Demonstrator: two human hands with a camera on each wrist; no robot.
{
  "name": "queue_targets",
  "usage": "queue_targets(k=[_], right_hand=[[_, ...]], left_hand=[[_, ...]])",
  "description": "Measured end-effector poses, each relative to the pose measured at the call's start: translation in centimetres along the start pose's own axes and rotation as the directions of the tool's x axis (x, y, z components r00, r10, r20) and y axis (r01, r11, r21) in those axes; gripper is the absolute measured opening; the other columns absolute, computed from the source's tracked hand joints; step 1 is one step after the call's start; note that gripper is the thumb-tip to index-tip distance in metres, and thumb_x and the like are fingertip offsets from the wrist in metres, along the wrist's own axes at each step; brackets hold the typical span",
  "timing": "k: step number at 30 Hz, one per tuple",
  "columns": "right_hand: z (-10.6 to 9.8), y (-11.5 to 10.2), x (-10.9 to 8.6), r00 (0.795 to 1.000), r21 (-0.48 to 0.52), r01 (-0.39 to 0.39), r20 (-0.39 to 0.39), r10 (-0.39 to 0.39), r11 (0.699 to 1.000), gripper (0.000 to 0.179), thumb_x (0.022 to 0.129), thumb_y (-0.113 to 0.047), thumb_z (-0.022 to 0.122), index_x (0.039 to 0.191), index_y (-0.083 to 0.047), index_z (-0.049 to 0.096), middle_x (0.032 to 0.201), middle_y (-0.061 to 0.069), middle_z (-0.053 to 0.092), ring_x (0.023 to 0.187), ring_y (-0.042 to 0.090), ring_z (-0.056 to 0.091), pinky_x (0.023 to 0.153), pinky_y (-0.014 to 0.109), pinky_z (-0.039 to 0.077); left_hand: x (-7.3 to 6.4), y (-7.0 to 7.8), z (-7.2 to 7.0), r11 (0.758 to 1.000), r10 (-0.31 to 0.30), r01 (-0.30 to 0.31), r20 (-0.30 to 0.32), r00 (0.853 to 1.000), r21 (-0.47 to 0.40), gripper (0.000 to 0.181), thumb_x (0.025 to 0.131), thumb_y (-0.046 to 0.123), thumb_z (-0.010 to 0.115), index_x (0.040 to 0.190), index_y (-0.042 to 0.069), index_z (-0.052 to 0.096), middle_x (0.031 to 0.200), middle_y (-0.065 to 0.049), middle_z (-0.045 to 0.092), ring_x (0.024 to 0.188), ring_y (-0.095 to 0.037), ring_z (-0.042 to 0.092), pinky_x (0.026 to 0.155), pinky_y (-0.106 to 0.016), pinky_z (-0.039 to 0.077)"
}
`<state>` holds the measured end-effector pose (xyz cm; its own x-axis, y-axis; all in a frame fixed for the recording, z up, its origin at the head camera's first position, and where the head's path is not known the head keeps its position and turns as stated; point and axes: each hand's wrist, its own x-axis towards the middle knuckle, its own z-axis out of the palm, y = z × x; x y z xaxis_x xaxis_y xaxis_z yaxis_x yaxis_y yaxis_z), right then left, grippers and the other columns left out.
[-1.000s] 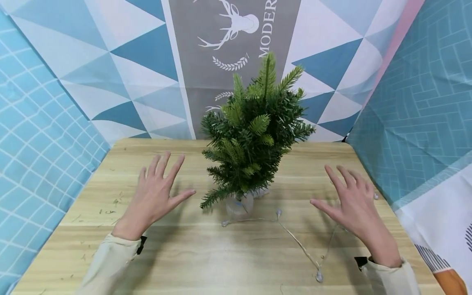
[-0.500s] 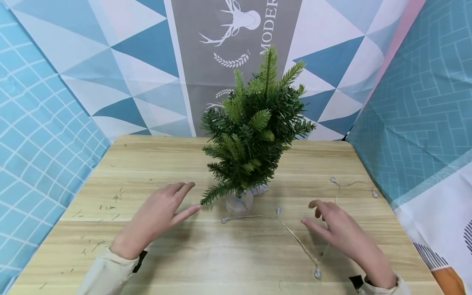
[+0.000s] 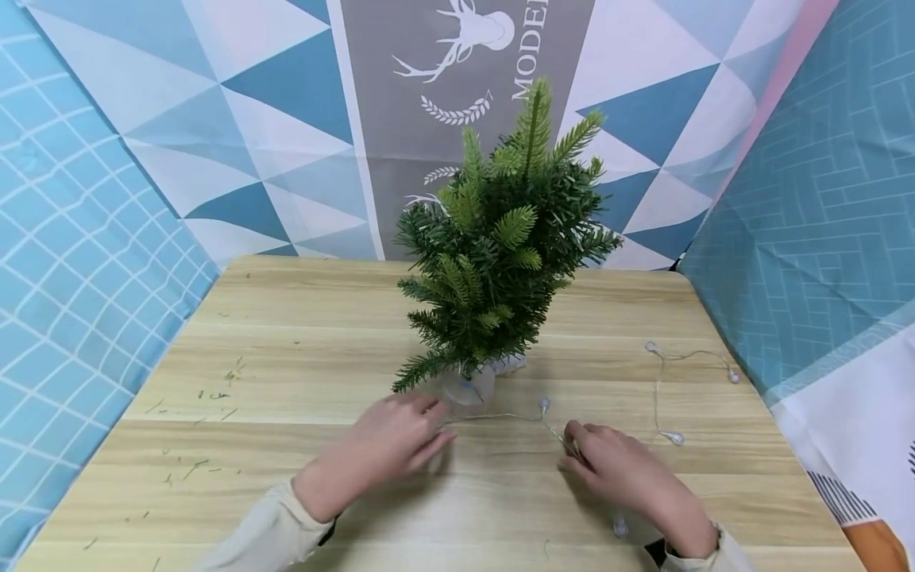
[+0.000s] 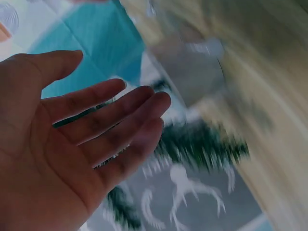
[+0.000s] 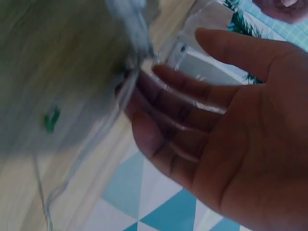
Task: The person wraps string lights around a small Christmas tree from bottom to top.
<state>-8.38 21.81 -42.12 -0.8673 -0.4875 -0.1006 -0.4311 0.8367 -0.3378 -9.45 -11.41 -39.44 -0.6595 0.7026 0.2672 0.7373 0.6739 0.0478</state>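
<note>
A small artificial Christmas tree (image 3: 500, 262) stands on the table, its foot a pale, translucent base (image 3: 468, 389). In front of the base runs a thin string of lights (image 3: 493, 416) with clear bulbs. My left hand (image 3: 389, 441) is low at the string's left end, beside the base. The left wrist view shows that hand's fingers (image 4: 110, 115) relaxed, the thumb apart, nothing between them. My right hand (image 3: 622, 469) reaches down at the wire, its fingertips right at the strand. In the right wrist view its fingers (image 5: 183, 120) are loosely bent by the wire, thumb apart.
The string continues right to bulbs (image 3: 672, 438) near the table's right edge. Small green needle scraps (image 3: 229, 373) lie scattered on the left of the wooden table (image 3: 286, 318). Patterned cloth (image 3: 286, 159) hangs behind, with blue cloth at both sides.
Both hands have come down and inward from beside the tree to the string of lights. The right hand now covers part of the wire, and more bulbs show at the right.
</note>
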Motion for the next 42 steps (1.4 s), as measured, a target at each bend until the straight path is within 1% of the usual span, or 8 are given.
queue_targets(k=[3, 7, 14, 21, 25, 31, 36, 42], right_hand=[[0.5, -0.3, 0.3, 0.998, -0.029, -0.066, 0.024, 0.066, 0.997, 0.025, 0.091, -0.023, 0.073, 0.100, -0.007, 0.056, 0.072, -0.004, 0.051, 0.063, 0.011, 0.048, 0.052, 0.032, 0.042], [1.1, -0.5, 0.6, 0.991, -0.055, -0.111, 0.066, 0.115, 0.992, 0.015, 0.089, -0.006, 0.070, 0.093, -0.007, 0.056, 0.073, 0.001, 0.055, 0.066, 0.015, 0.053, 0.056, 0.038, 0.046], [1.0, -0.6, 0.3, 0.990, -0.044, -0.102, 0.089, 0.106, 0.994, 0.015, 0.087, 0.001, 0.067, 0.085, -0.010, 0.056, 0.073, 0.000, 0.054, 0.065, 0.015, 0.051, 0.056, 0.035, 0.048], [-0.1, 0.2, -0.6, 0.985, 0.213, -0.049, 0.172, 0.012, 0.976, 0.009, 0.100, -0.006, 0.052, 0.092, -0.010, 0.052, 0.066, -0.005, 0.047, 0.054, 0.006, 0.042, 0.049, 0.024, 0.039], [-1.1, 0.7, -1.2, 0.982, 0.358, -0.055, 0.186, -0.013, 0.932, 0.008, 0.104, -0.014, 0.049, 0.099, -0.011, 0.054, 0.067, -0.008, 0.047, 0.055, 0.003, 0.044, 0.049, 0.023, 0.041], [-3.5, 1.3, -2.5, 0.991, 0.410, 0.082, 0.058, -0.116, 0.908, 0.015, 0.104, -0.028, 0.054, 0.095, -0.023, 0.065, 0.060, -0.018, 0.038, 0.051, -0.004, 0.035, 0.048, 0.018, 0.039], [-5.5, 1.5, -3.8, 0.981, 0.474, 0.186, -0.038, -0.191, 0.861, 0.015, 0.102, -0.019, 0.057, 0.092, -0.027, 0.065, 0.063, -0.017, 0.040, 0.054, -0.006, 0.038, 0.048, 0.017, 0.041], [-7.3, 1.2, -5.6, 0.972, 0.442, 0.228, -0.162, -0.173, 0.867, 0.022, 0.100, -0.006, 0.059, 0.093, -0.026, 0.064, 0.068, -0.012, 0.047, 0.055, -0.001, 0.043, 0.046, 0.020, 0.040]], left_hand=[[1.0, 1.1, 1.1, 0.999, 0.030, -0.029, 0.064, 0.998, -0.015, 0.025, 0.096, 0.031, 0.065, 0.102, 0.006, 0.067, 0.095, -0.008, 0.070, 0.074, -0.016, 0.066, 0.064, -0.026, 0.058], [1.9, 2.3, 2.6, 0.997, 0.060, -0.064, 0.106, 0.993, 0.039, 0.026, 0.095, 0.031, 0.066, 0.105, 0.007, 0.067, 0.098, -0.006, 0.069, 0.074, -0.012, 0.064, 0.060, -0.020, 0.056], [2.2, 3.4, 4.7, 0.985, 0.056, -0.062, 0.045, 0.997, 0.163, 0.016, 0.090, 0.019, 0.068, 0.097, 0.005, 0.065, 0.085, -0.004, 0.067, 0.068, -0.011, 0.061, 0.051, -0.019, 0.052], [2.3, 3.5, 6.1, 0.915, 0.051, -0.024, -0.055, 0.997, 0.403, 0.015, 0.076, 0.013, 0.071, 0.091, 0.008, 0.068, 0.084, -0.002, 0.066, 0.072, -0.013, 0.058, 0.045, -0.020, 0.048], [2.1, 3.5, 6.4, 0.917, 0.042, -0.019, -0.048, 0.998, 0.398, 0.010, 0.074, 0.006, 0.069, 0.081, 0.012, 0.067, 0.088, -0.003, 0.066, 0.080, -0.017, 0.059, 0.049, -0.022, 0.050], [2.0, 3.5, 5.7, 0.931, 0.059, -0.051, -0.012, 0.998, 0.362, 0.006, 0.080, 0.009, 0.071, 0.082, 0.015, 0.070, 0.091, -0.001, 0.069, 0.083, -0.017, 0.058, 0.067, -0.027, 0.048], [1.4, 3.6, 3.7, 0.967, 0.049, -0.052, 0.019, 0.999, 0.248, 0.012, 0.084, 0.026, 0.074, 0.090, 0.017, 0.071, 0.085, 0.002, 0.070, 0.082, -0.016, 0.059, 0.075, -0.030, 0.044], [0.7, 3.0, 0.8, 0.974, 0.015, -0.016, 0.006, 1.000, 0.226, 0.025, 0.077, 0.031, 0.082, 0.093, 0.017, 0.070, 0.086, 0.000, 0.071, 0.083, -0.017, 0.062, 0.081, -0.033, 0.045]])
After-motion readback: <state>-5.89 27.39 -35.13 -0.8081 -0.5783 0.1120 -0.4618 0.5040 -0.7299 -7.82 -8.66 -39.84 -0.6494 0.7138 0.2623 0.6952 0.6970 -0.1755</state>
